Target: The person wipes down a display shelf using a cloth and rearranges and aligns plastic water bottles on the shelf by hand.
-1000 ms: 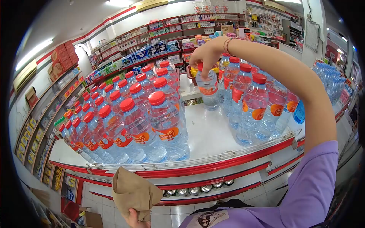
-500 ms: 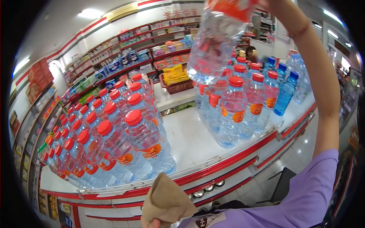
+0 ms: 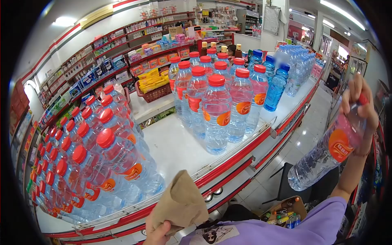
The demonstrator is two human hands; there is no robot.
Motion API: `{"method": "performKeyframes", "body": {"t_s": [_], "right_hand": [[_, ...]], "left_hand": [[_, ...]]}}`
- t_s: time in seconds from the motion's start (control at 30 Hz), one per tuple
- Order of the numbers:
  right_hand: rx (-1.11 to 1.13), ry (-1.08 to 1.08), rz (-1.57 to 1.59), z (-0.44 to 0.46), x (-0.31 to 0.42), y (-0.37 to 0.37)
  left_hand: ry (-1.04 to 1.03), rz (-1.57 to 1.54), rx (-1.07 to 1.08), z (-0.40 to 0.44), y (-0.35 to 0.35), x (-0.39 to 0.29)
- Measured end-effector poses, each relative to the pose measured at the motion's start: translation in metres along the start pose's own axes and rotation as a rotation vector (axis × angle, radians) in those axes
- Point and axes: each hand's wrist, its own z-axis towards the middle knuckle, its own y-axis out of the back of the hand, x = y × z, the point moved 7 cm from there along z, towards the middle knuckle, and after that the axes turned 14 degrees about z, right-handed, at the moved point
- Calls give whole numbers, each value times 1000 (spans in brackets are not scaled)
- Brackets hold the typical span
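My right hand (image 3: 358,97), raised at the right, grips a clear water bottle (image 3: 322,155) near its red cap. The bottle tilts, its base pointing down and left, and an orange label shows on its side. Low in the middle, my left hand (image 3: 157,232) holds a brown cloth (image 3: 181,200), folded and standing up from the fingers; the thumb lies over its lower edge. In front of me, red-capped bottles (image 3: 216,116) stand in a group on the white counter top (image 3: 171,141). A larger block of red-capped bottles (image 3: 98,159) fills the left side.
Blue-capped bottles (image 3: 277,87) stand farther along the counter. Behind is a maroon basket (image 3: 153,94) with yellow packets. Stocked shelves line the back wall. A cardboard box (image 3: 292,208) of bottles and a dark chair (image 3: 281,183) are below at the right.
My right hand has brought the bottle from high above the counter out to the right and lower. The view has turned right. My left hand still holds the cloth.
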Motion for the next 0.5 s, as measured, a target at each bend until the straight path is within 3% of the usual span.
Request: {"method": "performKeyframes", "body": {"t_s": [0.13,0.23,0.3,0.37,0.5], "right_hand": [[-110,33,-60,-10,-12,58],[-85,33,-6,0,-16,111],[-5,82,79,11,-20,146],[-106,73,109,19,-37,210],[-157,276,-212,44,-43,254]], "left_hand": [[-103,22,-247,5,6,-6],[-153,143,-246,12,-4,-13],[-104,234,-349,18,-19,-22],[-72,284,-456,32,-34,-35],[-207,300,-586,76,-60,-61]]}}
